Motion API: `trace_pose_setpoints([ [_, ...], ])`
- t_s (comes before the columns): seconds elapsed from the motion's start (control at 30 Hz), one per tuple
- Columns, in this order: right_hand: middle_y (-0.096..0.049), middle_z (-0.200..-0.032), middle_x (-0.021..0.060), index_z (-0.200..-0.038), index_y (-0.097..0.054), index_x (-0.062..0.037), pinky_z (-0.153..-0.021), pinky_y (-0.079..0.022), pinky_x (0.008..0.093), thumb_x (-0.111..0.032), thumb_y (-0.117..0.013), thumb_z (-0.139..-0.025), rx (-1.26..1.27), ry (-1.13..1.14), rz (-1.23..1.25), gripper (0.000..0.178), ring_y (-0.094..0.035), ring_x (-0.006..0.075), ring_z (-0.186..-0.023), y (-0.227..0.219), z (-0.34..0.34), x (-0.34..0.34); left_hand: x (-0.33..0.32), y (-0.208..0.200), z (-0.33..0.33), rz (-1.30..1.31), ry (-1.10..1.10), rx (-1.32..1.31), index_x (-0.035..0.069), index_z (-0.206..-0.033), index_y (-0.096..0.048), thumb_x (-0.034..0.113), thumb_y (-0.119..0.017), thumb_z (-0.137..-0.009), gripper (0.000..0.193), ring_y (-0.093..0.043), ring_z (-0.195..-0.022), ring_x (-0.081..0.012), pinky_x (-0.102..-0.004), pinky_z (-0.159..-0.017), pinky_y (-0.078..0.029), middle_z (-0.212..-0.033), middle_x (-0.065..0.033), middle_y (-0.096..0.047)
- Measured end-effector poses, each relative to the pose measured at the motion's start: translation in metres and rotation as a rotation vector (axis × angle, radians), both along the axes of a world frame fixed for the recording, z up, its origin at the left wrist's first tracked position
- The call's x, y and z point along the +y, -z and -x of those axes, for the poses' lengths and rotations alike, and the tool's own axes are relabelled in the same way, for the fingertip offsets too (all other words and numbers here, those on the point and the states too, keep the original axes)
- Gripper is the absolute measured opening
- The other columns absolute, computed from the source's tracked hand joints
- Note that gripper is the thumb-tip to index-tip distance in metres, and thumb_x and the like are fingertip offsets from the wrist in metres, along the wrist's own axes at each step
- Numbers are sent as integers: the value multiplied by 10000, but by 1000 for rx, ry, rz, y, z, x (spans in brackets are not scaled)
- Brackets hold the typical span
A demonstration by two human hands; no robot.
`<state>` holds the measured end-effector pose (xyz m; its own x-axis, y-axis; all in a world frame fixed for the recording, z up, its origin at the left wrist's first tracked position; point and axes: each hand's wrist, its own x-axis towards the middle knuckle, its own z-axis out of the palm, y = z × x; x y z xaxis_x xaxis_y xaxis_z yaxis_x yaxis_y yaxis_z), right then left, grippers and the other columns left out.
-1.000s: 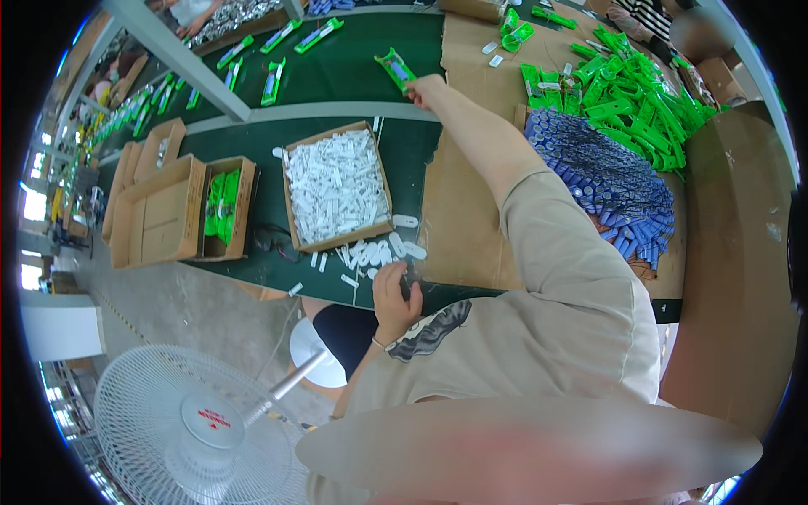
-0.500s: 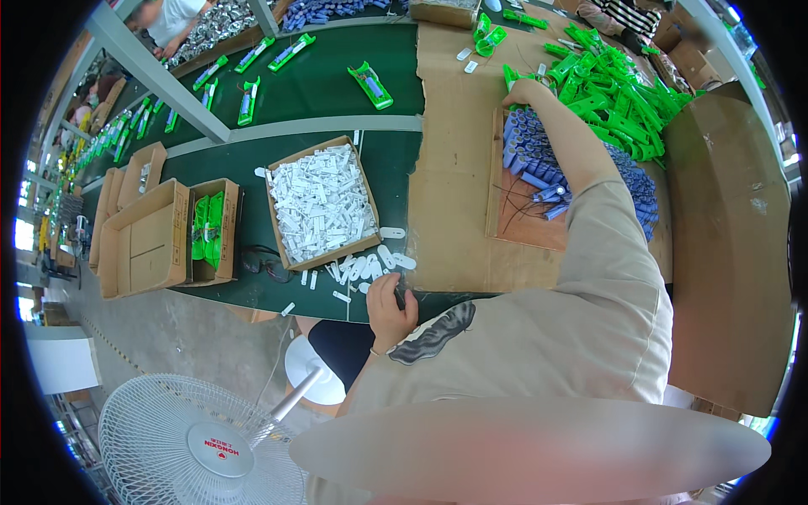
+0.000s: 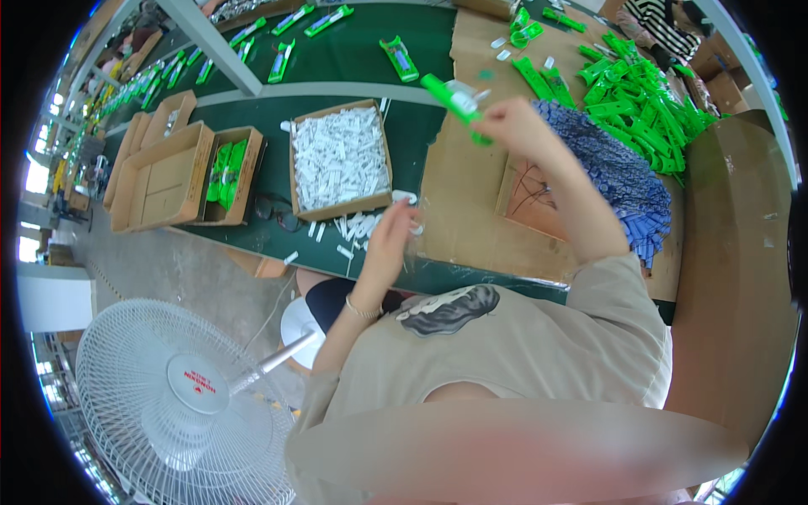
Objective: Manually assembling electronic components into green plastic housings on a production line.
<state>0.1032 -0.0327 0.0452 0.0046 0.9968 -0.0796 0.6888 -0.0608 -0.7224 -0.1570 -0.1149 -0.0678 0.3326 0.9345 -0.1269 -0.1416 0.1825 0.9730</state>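
My right hand (image 3: 515,126) is raised over the cardboard sheet, its fingers closed on the end of a long green plastic casing (image 3: 457,99). A white part shows on that casing, smeared by motion. My left hand (image 3: 390,240) hovers at the table's near edge beside loose white plastic pieces (image 3: 359,225). Its fingers are blurred, and I cannot tell whether they hold anything. A box of small white pieces (image 3: 341,157) stands just beyond it. Right of my right forearm lies a heap of blue cylinders with wires (image 3: 619,172).
Green casings (image 3: 644,109) are piled at the back right, near a tall cardboard wall (image 3: 732,252). Filled green casings lie on the green belt (image 3: 399,59) behind a grey metal rail (image 3: 320,95). Cardboard boxes (image 3: 164,181) stand left. A white fan (image 3: 181,379) is at lower left.
My right hand has come back leftward from the green pile, now with a green casing in it. My left hand has lifted and moved forward, toward the white pieces. The whole view has shifted.
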Motion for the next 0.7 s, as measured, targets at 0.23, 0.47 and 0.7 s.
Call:
trace_pose_setpoints([
  [0.23,-631,-824,136,-790,-661,-18,-641,-472,365,-237,-692,-762,12,-549,-324,223,-595,226,-705,46,80,-107,35,-25,-23,244,36,-319,17,-1233,-443,189,-434,-962,321,-568,-1013,-205,-341,-848,-467,-1102,-141,-586],
  [0.47,-639,-894,56,-955,-647,-29,-749,-468,362,-152,-790,-660,442,7,-551,350,-599,193,-874,36,59,-89,24,-53,-3,-5,357,-223,20,-1307,-408,171,-480,-887,452,-531,-804,-129,-269,-720,-444,-977,-95,-594],
  [0.7,-642,-806,46,-975,-638,-18,-767,-477,307,-209,-756,-733,476,-704,300,330,-607,161,-874,79,49,-81,20,-86,11,-82,490,-194,-20,-1256,-418,211,-517,-851,476,-544,-747,-137,-277,-651,-443,-983,-141,-602],
])
